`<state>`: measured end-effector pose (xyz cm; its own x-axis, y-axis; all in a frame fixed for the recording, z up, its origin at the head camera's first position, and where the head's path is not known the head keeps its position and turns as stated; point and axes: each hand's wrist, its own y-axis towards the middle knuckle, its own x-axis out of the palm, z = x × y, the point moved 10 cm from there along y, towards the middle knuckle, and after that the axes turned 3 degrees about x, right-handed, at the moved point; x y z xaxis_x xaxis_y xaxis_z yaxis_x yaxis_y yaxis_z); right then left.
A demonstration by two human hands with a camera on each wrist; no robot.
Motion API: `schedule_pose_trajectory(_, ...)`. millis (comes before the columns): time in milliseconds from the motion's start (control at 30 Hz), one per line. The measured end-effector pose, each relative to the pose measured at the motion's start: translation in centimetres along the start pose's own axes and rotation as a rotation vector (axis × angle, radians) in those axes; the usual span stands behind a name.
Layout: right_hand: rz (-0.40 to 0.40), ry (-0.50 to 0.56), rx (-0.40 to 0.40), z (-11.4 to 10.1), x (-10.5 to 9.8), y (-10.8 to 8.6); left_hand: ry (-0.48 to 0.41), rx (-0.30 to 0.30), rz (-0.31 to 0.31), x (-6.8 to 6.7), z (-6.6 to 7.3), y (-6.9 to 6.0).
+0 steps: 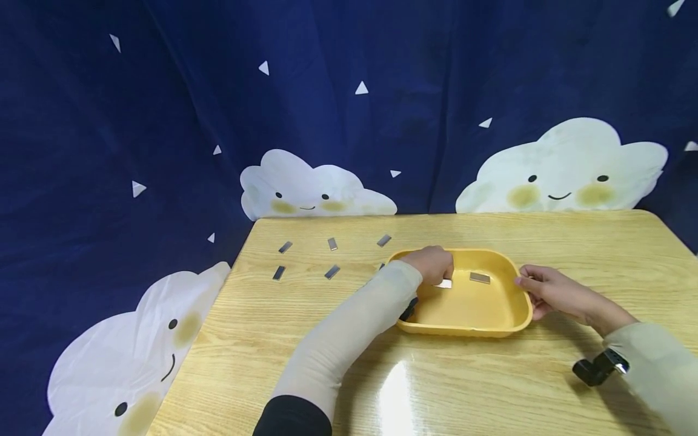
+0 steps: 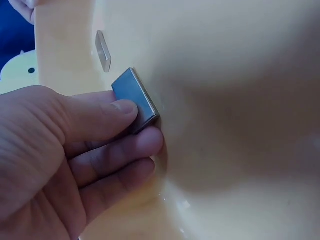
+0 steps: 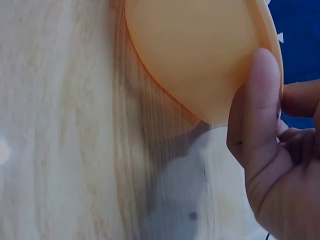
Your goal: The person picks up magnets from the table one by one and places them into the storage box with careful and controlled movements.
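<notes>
A yellow tray [image 1: 463, 330] stands on the table. Inside it, the left hand [image 1: 432, 265] pinches a small flat metal piece [image 1: 445, 283]; in the left wrist view the thumb of the hand [image 2: 85, 145] lies across the dark face of the piece [image 2: 134, 98], with fingers beneath. Another metal piece [image 1: 480, 277], also in the left wrist view [image 2: 103, 51], lies in the tray apart from the hand. The right hand [image 1: 556, 293] grips the tray's right rim; in the right wrist view the thumb of this hand [image 3: 280, 145] is over the rim of the tray [image 3: 272, 37].
Left of the tray several small metal pieces lie spread on the table [image 1: 245, 339], among them one [image 1: 332, 272] near the middle and one [image 1: 384, 240] farther back. A dark blue curtain [image 1: 327, 109] with cloud figures hangs behind the table.
</notes>
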<state>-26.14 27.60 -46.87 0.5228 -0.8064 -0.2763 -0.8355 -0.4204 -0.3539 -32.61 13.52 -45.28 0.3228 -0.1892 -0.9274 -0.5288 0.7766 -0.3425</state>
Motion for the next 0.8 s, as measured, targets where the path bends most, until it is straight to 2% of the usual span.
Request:
schedule_pose_trajectory(133, -0.019, 0.030, -0.012, -0.05, 0.36, 0.05, -0.019, -0.023, 0.018, -0.18, -0.19, -0.22)
schedule_pose_trajectory(333, -0.032, 0.047, 0.000, 0.03, 0.47, 0.01, -0.019, -0.007, 0.041, -0.22, -0.17, -0.18)
schedule_pose_trajectory(600, -0.019, 0.052, 0.037, 0.53, 0.47, -0.01, 0.071, 0.032, 0.059, -0.12, 0.07, 0.14)
schedule_pose_trajectory(800, -0.004, 0.039, 0.041, 0.45, 0.23, -0.01, 0.075, 0.045, 0.071, -0.18, 0.23, -0.01)
